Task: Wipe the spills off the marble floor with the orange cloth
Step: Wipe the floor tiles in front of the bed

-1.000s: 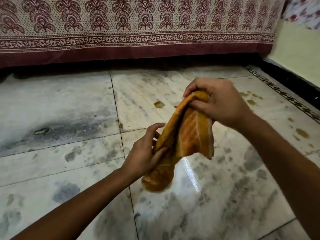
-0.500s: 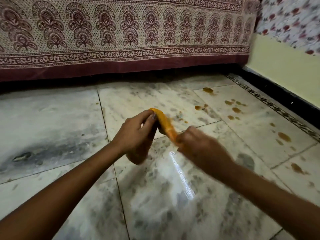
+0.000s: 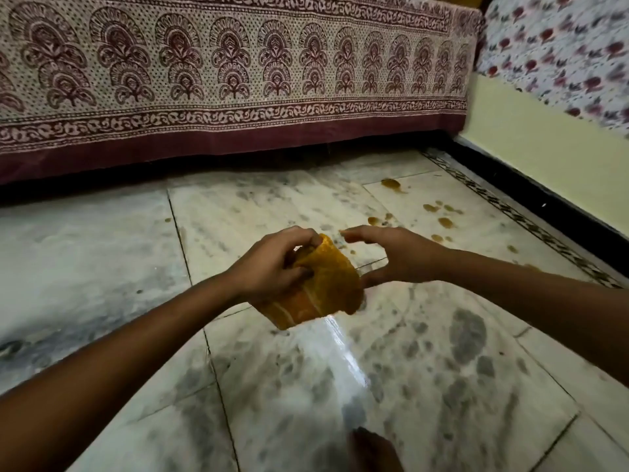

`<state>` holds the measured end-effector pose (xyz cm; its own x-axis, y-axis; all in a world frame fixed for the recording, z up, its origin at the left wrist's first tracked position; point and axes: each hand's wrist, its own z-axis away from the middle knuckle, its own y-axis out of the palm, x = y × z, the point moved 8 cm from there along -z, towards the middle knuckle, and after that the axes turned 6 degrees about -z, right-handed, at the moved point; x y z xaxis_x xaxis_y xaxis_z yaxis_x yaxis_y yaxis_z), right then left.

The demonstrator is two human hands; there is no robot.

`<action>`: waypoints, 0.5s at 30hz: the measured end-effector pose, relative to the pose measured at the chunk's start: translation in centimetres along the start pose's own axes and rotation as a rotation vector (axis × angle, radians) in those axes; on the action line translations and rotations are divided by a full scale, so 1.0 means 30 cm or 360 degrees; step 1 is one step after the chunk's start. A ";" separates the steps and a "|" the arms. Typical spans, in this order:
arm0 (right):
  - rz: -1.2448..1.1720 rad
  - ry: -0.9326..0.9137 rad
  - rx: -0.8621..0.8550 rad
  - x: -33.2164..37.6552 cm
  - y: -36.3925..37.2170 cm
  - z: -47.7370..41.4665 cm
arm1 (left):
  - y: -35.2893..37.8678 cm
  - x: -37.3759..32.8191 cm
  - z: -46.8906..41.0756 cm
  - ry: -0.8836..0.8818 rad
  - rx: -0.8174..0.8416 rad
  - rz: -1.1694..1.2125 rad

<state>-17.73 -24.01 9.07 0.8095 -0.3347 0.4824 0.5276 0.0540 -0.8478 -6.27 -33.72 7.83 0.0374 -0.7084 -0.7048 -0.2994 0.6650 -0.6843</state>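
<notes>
Above the marble floor (image 3: pixel 102 267) with brown spills (image 3: pixel 442 221), the left hand (image 3: pixel 272 267) pinches the bunched orange cloth (image 3: pixel 323 287); the right hand (image 3: pixel 398 257) beside it has fingers spread.

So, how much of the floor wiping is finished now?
Nothing looks wiped yet: brown spills remain on the marble floor near the wall. The left hand holds the folded orange cloth above it; the right hand is open beside it.

Soft, dimmish indoor light. A bright streak of glare runs down the polished marble floor (image 3: pixel 343 356) (nearly white). Deep shadow lies beneath the hanging patterned cloth (image 3: pixel 238 80). Edges bow wide-angle; the floral fabric (image 3: pixel 558 52) at right blurs.
</notes>
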 end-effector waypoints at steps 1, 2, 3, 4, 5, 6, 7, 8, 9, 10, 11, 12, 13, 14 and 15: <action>-0.0038 0.0001 0.0030 -0.008 0.003 -0.008 | 0.001 -0.011 -0.017 0.0002 0.0002 0.0080; -0.0074 0.0012 0.0047 -0.027 -0.002 -0.016 | 0.009 -0.016 -0.045 -0.0002 0.0014 0.0168; -0.0115 0.0019 0.0058 -0.045 -0.009 -0.017 | 0.019 -0.022 -0.066 -0.0003 0.0036 0.0253; -0.0173 0.0031 0.0084 -0.070 -0.019 -0.018 | 0.034 -0.021 -0.095 -0.0008 0.0067 0.0333; -0.0251 0.0042 0.0108 -0.087 -0.029 -0.013 | 0.049 -0.019 -0.119 -0.0029 0.0095 0.0412; -0.0349 0.0061 0.0108 -0.102 -0.046 -0.006 | 0.063 -0.015 -0.143 -0.0064 0.0119 0.0481; -0.0447 0.0097 0.0087 -0.128 -0.071 -0.006 | 0.083 -0.008 -0.174 -0.0116 0.0152 0.0531; -0.0486 0.0145 0.0028 -0.152 -0.102 -0.006 | 0.101 -0.003 -0.201 -0.0161 0.0181 0.0543; -0.0455 0.0177 -0.0072 -0.182 -0.142 -0.009 | 0.122 0.002 -0.233 -0.0210 0.0215 0.0526; -0.0393 0.0195 -0.0197 -0.208 -0.177 -0.008 | 0.145 0.011 -0.259 -0.0263 0.0258 0.0487; -0.0324 0.0205 -0.0331 -0.230 -0.204 -0.002 | 0.164 0.021 -0.280 -0.0330 0.0304 0.0437; -0.0291 0.0221 -0.0445 -0.252 -0.227 0.006 | 0.181 0.040 -0.307 -0.0415 0.0368 0.0360; -0.0279 0.0222 -0.0507 -0.265 -0.227 0.017 | 0.191 0.056 -0.320 -0.0471 0.0457 0.0226; -0.0293 0.0221 -0.0501 -0.285 -0.211 0.024 | 0.203 0.068 -0.335 -0.0486 0.0593 0.0043; -0.0348 0.0231 -0.0426 -0.305 -0.174 0.031 | 0.216 0.077 -0.342 -0.0467 0.0776 -0.0152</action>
<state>-27.65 -20.34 9.30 0.6301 -0.4423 0.6382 0.5822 -0.2747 -0.7652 -17.92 -33.48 3.69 0.3265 -0.7216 -0.6105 0.1897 0.6828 -0.7055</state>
